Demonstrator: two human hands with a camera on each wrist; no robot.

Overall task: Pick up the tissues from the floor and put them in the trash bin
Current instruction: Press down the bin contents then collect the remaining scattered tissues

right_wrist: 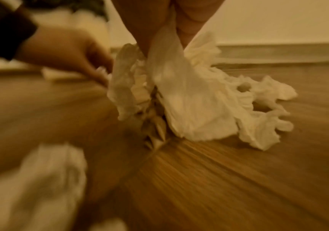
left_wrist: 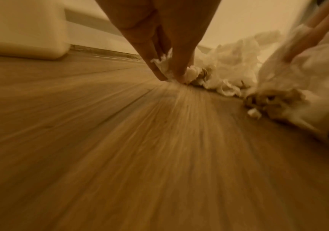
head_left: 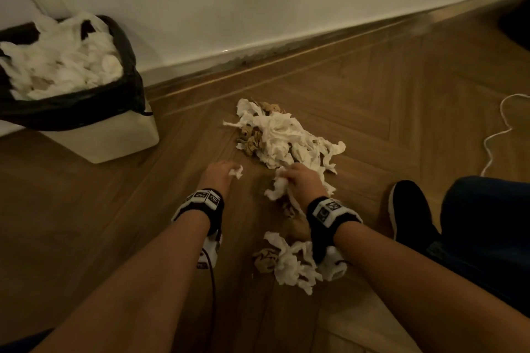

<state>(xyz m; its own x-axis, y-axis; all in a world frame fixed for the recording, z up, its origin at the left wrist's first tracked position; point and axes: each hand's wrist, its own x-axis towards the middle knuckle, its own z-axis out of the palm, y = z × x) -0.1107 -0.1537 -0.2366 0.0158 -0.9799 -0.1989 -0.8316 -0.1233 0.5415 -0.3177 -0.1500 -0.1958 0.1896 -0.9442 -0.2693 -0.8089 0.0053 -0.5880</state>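
My left hand (head_left: 219,176) pinches a small white scrap of tissue (head_left: 235,172) between thumb and fingertips (left_wrist: 160,75), low against the wooden floor (head_left: 86,209). My right hand (head_left: 301,178) is closed around a bigger bunch of white tissue (head_left: 276,188), which hangs from my fist down to the boards. Just beyond both hands lies the main heap of tissues (head_left: 282,135), white sheets mixed with brown crumpled ones, spread toward the far wall (head_left: 258,8). A smaller clump (head_left: 289,264) lies nearer to me, under my right wrist. The trash bin (head_left: 114,137), lined with a black bag (head_left: 120,66) and already piled with white tissue, stands at the far left against the wall, well apart from the heap. A white cord (head_left: 499,135) trails along the floor at the right.
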